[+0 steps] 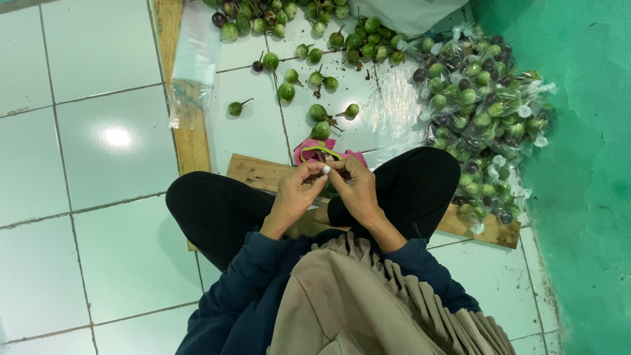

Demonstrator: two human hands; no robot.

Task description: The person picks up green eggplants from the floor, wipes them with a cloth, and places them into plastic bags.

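I sit cross-legged on a white tiled floor. My left hand [296, 194] and my right hand [355, 187] meet in front of my knees, fingertips pinched together on a small white thing [325, 169] that is mostly hidden by my fingers. Just beyond my hands lies a pink holder with a yellow-green band [320, 151] on the floor. Loose small green round eggplants [320, 121] with stems lie scattered on the tiles further ahead.
A pile of clear plastic bags filled with green eggplants [483, 112] sits at the right against a green wall [585, 164]. Wooden planks [190, 131] lie on the floor left and under my legs. Empty clear bags [194, 59] lie at the upper left.
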